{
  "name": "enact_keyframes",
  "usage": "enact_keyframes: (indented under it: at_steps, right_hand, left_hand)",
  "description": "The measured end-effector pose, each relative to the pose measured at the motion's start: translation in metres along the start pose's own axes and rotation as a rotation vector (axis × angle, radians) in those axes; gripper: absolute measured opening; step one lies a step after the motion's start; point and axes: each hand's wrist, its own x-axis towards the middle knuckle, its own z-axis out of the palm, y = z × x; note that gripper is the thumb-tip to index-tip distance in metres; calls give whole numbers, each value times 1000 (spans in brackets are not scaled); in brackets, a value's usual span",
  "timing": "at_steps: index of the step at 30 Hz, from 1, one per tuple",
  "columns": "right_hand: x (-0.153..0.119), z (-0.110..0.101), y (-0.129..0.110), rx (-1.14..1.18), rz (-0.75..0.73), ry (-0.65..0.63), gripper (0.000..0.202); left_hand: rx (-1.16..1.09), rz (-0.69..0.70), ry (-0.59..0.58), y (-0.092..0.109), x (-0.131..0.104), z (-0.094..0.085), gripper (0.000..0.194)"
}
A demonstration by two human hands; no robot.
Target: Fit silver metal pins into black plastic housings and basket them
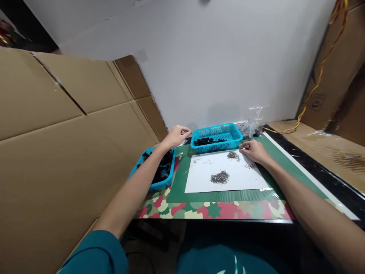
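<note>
My left hand (176, 137) is closed in a pinch beside the left end of a blue plastic basket (218, 147) with dark pieces (207, 141) inside. What its fingertips hold, if anything, is too small to make out. At the basket's right front corner, my right hand (253, 151) rests low over the edge of a white sheet (199, 182), thumb and fingers pinched together; I cannot make out anything between them. Just left of it lies a small pile of tiny metal pieces (233, 155). A larger pile of similar pieces (219, 177) sits nearer me on the sheet.
Under my left forearm stands a second blue basket (161, 185) with black pieces. Clear plastic bags (251, 128) lie behind my right hand. Cardboard (85, 152) walls the left side; a yellow cord (319, 78) hangs at right. The green mat (179, 179) lies beneath the sheet.
</note>
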Motion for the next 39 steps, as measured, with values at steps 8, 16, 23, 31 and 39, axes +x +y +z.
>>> enact_keyframes:
  at_steps: [8,16,23,31,39]
  right_hand:
    - [3,-4,10,134,-66,-107,14]
    - [2,-16,16,168,-6,-53,31]
    - [-2,-16,13,173,-74,-138,26]
    - [0,-14,17,205,9,-106,30]
    - [2,-7,15,89,2,-164,16]
  left_hand:
    - [20,-118,-6,-44,-59,-45,41]
    - [113,-140,-19,-59,-87,-38,44]
    - [329,-239,-150,-84,-96,-55,29]
    - [419,-340,-348,-93,-105,-64,24]
    - [324,-379,-440,-102,-111,-57,33]
